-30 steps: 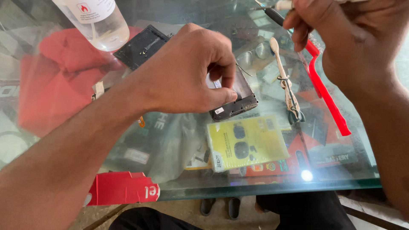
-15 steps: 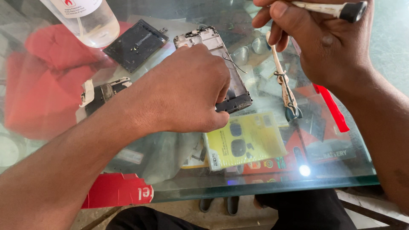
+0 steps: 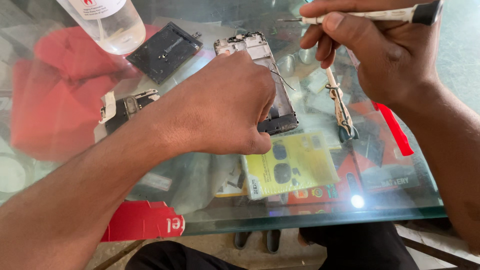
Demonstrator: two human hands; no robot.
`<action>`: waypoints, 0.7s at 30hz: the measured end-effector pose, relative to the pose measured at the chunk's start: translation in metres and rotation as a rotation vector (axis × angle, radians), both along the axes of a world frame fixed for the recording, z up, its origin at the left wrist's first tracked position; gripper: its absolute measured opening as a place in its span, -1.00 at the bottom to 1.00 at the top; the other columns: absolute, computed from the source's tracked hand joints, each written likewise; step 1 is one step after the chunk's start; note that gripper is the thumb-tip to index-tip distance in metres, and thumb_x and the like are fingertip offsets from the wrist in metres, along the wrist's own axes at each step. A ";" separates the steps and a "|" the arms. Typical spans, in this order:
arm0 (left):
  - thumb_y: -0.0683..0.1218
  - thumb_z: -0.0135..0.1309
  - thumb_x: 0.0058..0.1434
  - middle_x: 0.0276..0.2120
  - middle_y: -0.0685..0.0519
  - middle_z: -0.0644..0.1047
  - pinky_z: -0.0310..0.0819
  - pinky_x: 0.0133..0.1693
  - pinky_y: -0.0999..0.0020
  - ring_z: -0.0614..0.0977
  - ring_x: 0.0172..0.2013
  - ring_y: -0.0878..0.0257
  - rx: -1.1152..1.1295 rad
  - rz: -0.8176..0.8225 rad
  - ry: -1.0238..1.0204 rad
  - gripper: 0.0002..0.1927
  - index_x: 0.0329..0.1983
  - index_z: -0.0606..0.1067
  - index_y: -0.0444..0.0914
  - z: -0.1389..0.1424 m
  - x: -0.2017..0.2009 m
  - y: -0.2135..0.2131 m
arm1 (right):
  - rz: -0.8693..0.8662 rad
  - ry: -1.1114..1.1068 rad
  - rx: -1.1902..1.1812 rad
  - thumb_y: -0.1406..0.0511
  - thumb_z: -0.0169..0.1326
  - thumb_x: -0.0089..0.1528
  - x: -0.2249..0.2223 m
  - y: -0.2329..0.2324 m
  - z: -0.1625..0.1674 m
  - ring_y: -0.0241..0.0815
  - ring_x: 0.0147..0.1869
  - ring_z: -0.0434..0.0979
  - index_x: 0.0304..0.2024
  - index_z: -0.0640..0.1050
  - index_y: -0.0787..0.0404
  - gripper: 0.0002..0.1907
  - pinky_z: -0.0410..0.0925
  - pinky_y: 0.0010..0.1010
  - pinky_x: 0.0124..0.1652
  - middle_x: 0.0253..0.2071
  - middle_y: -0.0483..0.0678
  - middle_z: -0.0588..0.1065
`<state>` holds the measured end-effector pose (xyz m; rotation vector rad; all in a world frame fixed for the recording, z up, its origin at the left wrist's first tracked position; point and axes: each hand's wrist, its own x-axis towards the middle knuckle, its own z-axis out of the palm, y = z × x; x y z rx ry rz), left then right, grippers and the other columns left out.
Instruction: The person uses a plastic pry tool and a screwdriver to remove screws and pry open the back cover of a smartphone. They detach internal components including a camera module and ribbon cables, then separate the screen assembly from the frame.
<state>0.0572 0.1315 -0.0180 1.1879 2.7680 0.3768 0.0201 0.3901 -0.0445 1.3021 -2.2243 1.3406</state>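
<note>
Left of the grip stand a clear bottle and a detached black panel. The left hand presses down on the opened phone frame, fingertips curled narrow at its lower end; whether they pinch anything cannot be told. A thin wire strays beside the knuckles and could snag. Right of the frame lies a spare tool. The right hand holds a screwdriver clamped between thumb and fingers above; a slip could gouge the frame or the glass table.

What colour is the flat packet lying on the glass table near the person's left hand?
The packet is bright yellow with dark oval patches, seen clearly in the head view.
</note>
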 end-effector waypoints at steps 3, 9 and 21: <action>-0.02 0.29 -0.19 -0.69 -0.10 0.52 0.53 -0.34 0.13 0.62 -0.54 -0.02 0.066 -0.019 0.004 -0.72 -0.72 0.49 -0.30 -0.003 -0.001 -0.003 | -0.010 -0.016 -0.004 0.37 -0.11 0.63 -0.001 0.009 -0.006 -0.21 -0.15 0.64 0.11 0.55 0.37 -0.78 0.54 -0.49 -0.18 -0.15 0.09 0.57; -0.09 0.27 -0.27 -0.63 -0.10 0.59 0.56 -0.33 0.18 0.67 -0.49 0.01 0.187 -0.062 0.000 -0.82 -0.69 0.56 -0.31 -0.007 -0.007 -0.012 | -0.121 -0.143 -0.071 0.34 -0.17 0.56 0.041 0.015 0.013 -0.19 -0.05 0.65 0.11 0.47 0.40 -0.75 0.52 -0.48 -0.05 0.03 0.13 0.55; -0.05 0.48 -0.26 -0.47 -0.03 0.66 0.58 -0.29 0.26 0.71 -0.40 0.14 0.117 -0.029 -0.107 -0.68 -0.44 0.67 -0.25 -0.009 -0.008 -0.020 | -0.852 -0.157 0.146 0.40 0.30 0.13 0.163 -0.060 -0.015 -0.27 -0.45 0.64 -0.26 0.60 0.40 -0.81 0.39 -0.51 -0.53 -0.33 0.09 0.65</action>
